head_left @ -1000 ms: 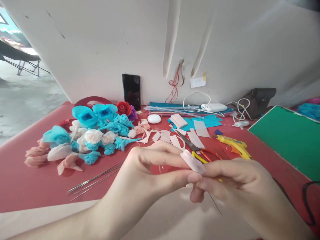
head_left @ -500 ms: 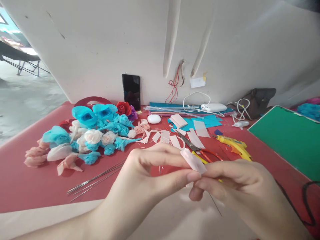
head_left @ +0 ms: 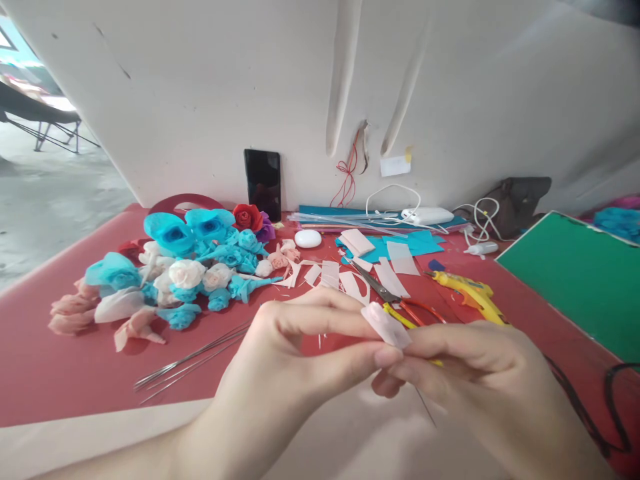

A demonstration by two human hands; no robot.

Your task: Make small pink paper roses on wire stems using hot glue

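Between the fingertips of both hands is a small pale pink strip of crepe paper (head_left: 384, 325), with a rolled bump at its upper end. My left hand (head_left: 320, 347) pinches it from the left, thumb below and forefinger above. From the right, my right hand (head_left: 460, 360) pinches its lower end. A thin wire (head_left: 425, 405) sticks out downward below the right fingers; where it joins the paper is hidden. Just behind the hands lie scissors with red handles (head_left: 383, 287) and a yellow-handled tool (head_left: 400, 315), partly covered by the fingers.
Blue, white and pink paper flowers (head_left: 185, 273) heap at the left, with metal wires (head_left: 190, 357) in front. Pink paper pieces (head_left: 393, 277) lie mid-table. A yellow glue gun (head_left: 470, 293) and a green board (head_left: 580, 280) are at the right. A phone (head_left: 263, 183) leans on the wall.
The pink strip has tilted slightly and sits a little lower at its upper end. The wire tip has shifted slightly left and up. Both hands keep their pinch.
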